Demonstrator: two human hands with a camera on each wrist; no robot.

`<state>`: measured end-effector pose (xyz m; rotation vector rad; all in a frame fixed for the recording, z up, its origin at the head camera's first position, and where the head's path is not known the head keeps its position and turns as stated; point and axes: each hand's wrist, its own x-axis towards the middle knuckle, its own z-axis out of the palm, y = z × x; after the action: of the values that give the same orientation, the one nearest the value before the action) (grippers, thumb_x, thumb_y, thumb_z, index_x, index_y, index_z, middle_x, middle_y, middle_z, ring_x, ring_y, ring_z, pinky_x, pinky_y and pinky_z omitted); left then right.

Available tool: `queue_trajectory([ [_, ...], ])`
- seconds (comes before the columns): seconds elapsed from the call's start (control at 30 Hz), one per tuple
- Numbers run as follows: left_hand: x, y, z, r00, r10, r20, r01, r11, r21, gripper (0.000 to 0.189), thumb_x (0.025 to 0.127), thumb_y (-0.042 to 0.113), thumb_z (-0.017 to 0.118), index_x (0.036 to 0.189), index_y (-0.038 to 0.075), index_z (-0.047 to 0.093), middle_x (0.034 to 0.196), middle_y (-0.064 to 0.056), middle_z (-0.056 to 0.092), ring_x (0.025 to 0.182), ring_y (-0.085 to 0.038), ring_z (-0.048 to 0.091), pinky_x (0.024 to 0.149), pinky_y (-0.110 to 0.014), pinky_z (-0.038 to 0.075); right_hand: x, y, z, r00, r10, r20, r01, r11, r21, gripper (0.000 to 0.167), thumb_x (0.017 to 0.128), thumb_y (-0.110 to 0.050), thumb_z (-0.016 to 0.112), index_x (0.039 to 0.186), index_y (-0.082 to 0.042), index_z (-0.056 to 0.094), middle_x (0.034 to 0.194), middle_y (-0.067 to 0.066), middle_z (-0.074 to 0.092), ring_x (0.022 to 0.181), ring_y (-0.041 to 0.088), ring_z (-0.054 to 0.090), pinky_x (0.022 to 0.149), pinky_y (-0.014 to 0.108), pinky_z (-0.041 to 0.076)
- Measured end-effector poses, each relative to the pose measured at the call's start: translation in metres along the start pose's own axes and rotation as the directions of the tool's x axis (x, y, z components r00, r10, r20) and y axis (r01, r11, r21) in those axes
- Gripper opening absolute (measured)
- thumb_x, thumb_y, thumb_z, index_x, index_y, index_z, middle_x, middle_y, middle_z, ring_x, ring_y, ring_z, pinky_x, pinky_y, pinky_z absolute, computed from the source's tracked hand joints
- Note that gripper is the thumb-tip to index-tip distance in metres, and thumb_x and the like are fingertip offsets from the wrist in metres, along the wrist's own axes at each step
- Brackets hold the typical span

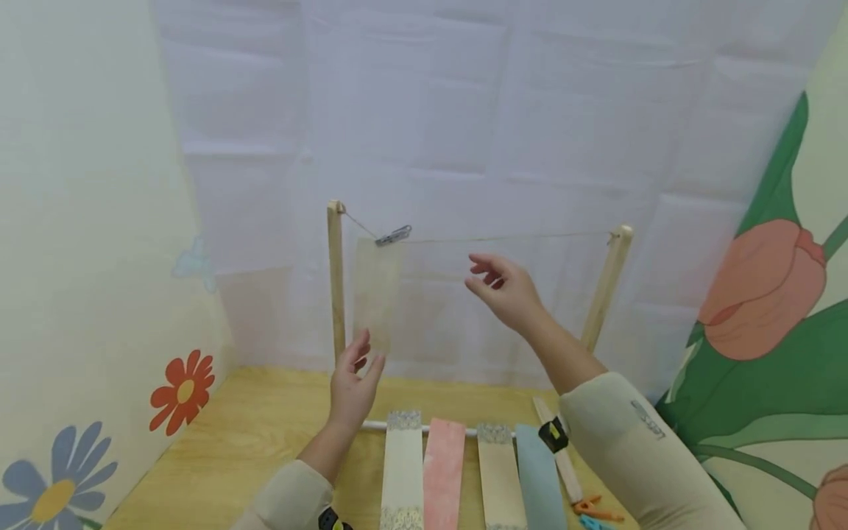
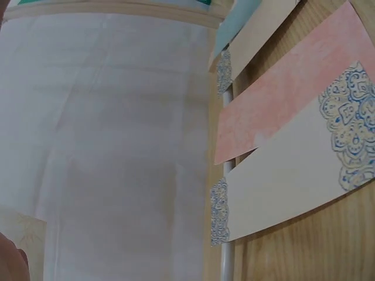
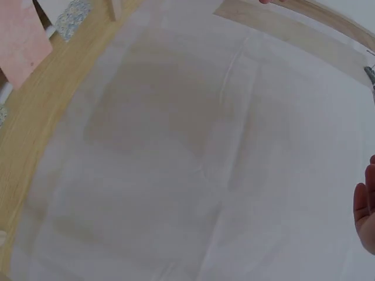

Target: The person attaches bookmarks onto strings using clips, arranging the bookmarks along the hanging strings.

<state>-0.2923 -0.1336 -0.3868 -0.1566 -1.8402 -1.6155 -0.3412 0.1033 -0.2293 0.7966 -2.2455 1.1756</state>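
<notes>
A pale cream paper strip hangs from a string, held at its top by a grey clothespin. My left hand is raised near the strip's lower end, its fingers loosely bent and nothing in them; whether they touch the paper I cannot tell. To the right of the strip, just below the string, my right hand hovers with relaxed, slightly bent fingers and holds nothing. The string runs between a left wooden post and a right wooden post.
On the wooden table, a white strip, a pink strip, a beige strip and a blue strip lean across a white rod. An orange clothespin and a blue clothespin lie at the front right.
</notes>
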Motion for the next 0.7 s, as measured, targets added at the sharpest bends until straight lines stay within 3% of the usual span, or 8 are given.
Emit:
queue_trajectory([
  [0.13, -0.011, -0.011, -0.003, 0.999, -0.049, 0.019, 0.049, 0.999, 0.008, 0.047, 0.09, -0.003, 0.063, 0.136, -0.008, 0.05, 0.136, -0.025, 0.055, 0.112, -0.036, 0.057, 0.096, -0.038, 0.048, -0.015, 0.011, -0.003, 1.0, 0.017, 0.003, -0.017, 1.0, -0.003, 0.038, 0.088, -0.009, 0.071, 0.124, 0.001, 0.064, 0.104, 0.021, 0.07, 0.079, 0.015, 0.057, 0.072, 0.019, 0.049],
  [0.27, -0.02, -0.019, -0.006, 0.992, -0.121, 0.044, 0.12, 0.993, 0.019, 0.053, 0.09, -0.002, 0.063, 0.14, -0.006, 0.047, 0.13, -0.026, 0.058, 0.1, -0.018, 0.059, 0.085, -0.022, 0.047, -0.027, 0.021, -0.007, 0.999, 0.046, 0.005, -0.046, 0.999, -0.029, 0.039, 0.088, -0.01, 0.071, 0.125, 0.0, 0.063, 0.104, 0.021, 0.069, 0.08, 0.015, 0.057, 0.073, 0.019, 0.049],
  [0.4, -0.031, -0.027, -0.009, 0.98, -0.183, 0.08, 0.181, 0.983, 0.034, 0.058, 0.091, 0.001, 0.063, 0.144, -0.003, 0.042, 0.129, -0.024, 0.059, 0.093, -0.004, 0.056, 0.08, -0.016, 0.046, -0.04, 0.03, -0.011, 0.997, 0.076, 0.007, -0.076, 0.996, -0.049, 0.039, 0.088, -0.011, 0.071, 0.125, -0.001, 0.062, 0.104, 0.02, 0.07, 0.081, 0.014, 0.056, 0.073, 0.019, 0.049],
  [0.57, -0.048, -0.039, -0.015, 0.962, -0.235, 0.138, 0.227, 0.971, 0.073, 0.058, 0.092, 0.004, 0.063, 0.145, -0.005, 0.039, 0.129, -0.026, 0.058, 0.092, -0.002, 0.056, 0.08, -0.016, 0.047, -0.059, 0.042, -0.016, 0.994, 0.106, 0.005, -0.106, 0.994, -0.031, 0.037, 0.09, -0.01, 0.07, 0.125, -0.001, 0.062, 0.104, 0.02, 0.069, 0.081, 0.008, 0.055, 0.074, 0.018, 0.049],
  [0.7, -0.061, -0.05, -0.017, 0.944, -0.284, 0.17, 0.269, 0.957, 0.105, 0.059, 0.092, 0.005, 0.064, 0.144, -0.006, 0.039, 0.127, -0.026, 0.058, 0.094, -0.007, 0.058, 0.078, -0.016, 0.049, -0.077, 0.053, -0.019, 0.989, 0.149, -0.004, -0.149, 0.989, -0.005, 0.038, 0.09, -0.01, 0.069, 0.126, 0.001, 0.061, 0.106, 0.022, 0.068, 0.079, 0.001, 0.054, 0.073, 0.017, 0.049],
])
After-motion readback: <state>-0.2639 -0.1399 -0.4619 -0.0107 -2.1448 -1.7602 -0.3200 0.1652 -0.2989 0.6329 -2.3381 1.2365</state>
